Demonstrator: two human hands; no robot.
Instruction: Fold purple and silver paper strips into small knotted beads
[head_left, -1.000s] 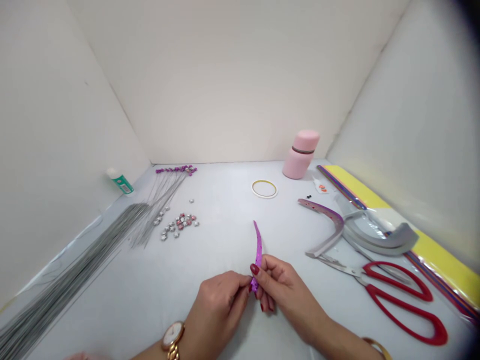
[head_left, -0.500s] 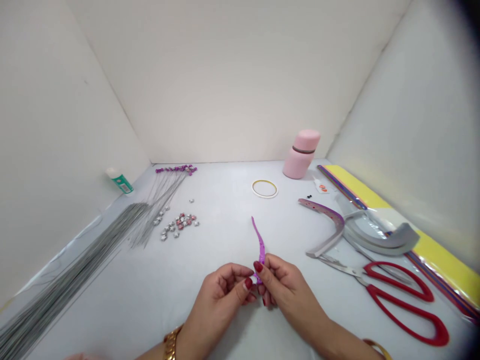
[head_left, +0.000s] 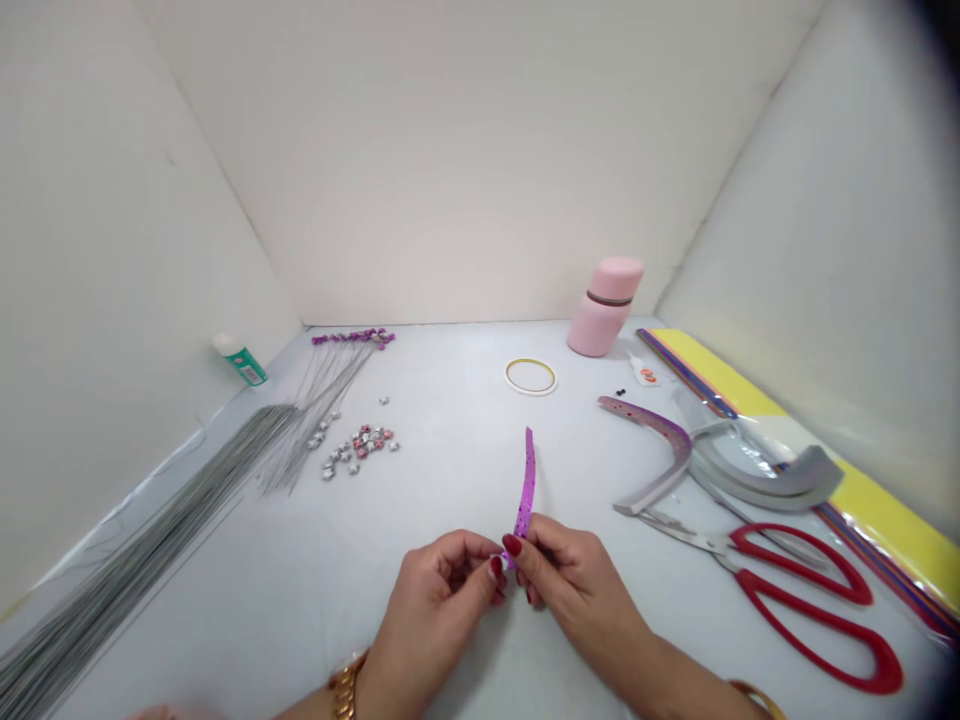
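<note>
Between my two hands, near the front middle of the table, is a purple paper strip [head_left: 529,478] with dark specks. Its free end stands up and away from me. My left hand [head_left: 454,590] pinches the strip's near end, where a small pale folded part shows between the fingertips. My right hand [head_left: 566,575] grips the strip just above that, thumb over it. The fingertips of both hands nearly meet, and they hide the folded end in part. Small silver and pink folded stars [head_left: 367,443] lie on the table to the left.
At left lie a bundle of thin wires [head_left: 187,510], purple-tipped stems [head_left: 352,340] and a green-white glue stick [head_left: 244,362]. A tape roll [head_left: 530,377] and pink flask [head_left: 604,308] are behind. Red-handled scissors [head_left: 810,590], curled paper strips [head_left: 664,430] and yellow sheets [head_left: 750,400] lie right.
The purple strip's free end has swung to the right, showing more of its flat face. Both hands stay close together, with only small finger shifts.
</note>
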